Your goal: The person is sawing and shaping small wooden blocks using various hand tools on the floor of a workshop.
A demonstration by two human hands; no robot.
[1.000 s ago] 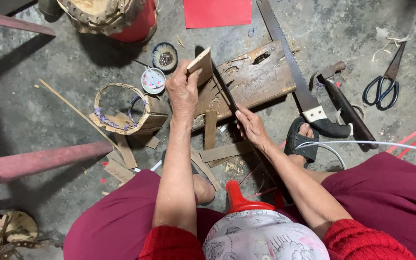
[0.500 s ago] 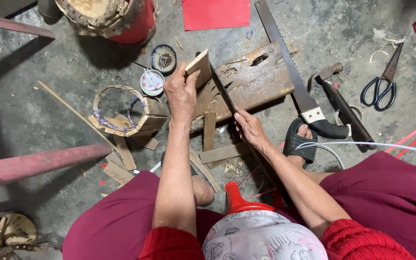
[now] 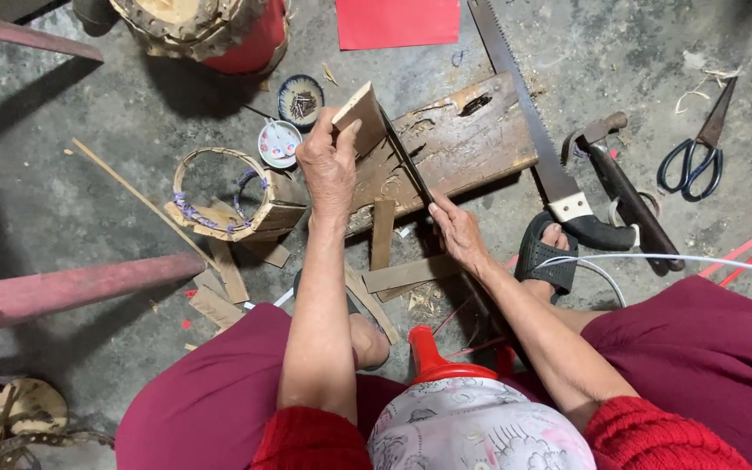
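Splitting step in hand: left hand grips a thin wooden slat upright on the worn wooden block at 12 o'clock, while right hand closes on a dark blade set against the slat's edge. Next move likely calls for steady downward pressure, with the slat fingers kept clear.

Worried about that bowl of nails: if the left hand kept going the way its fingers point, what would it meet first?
The left hand grips a thin wood piece; beyond it, probably the nail bowl, though depth is unclear.
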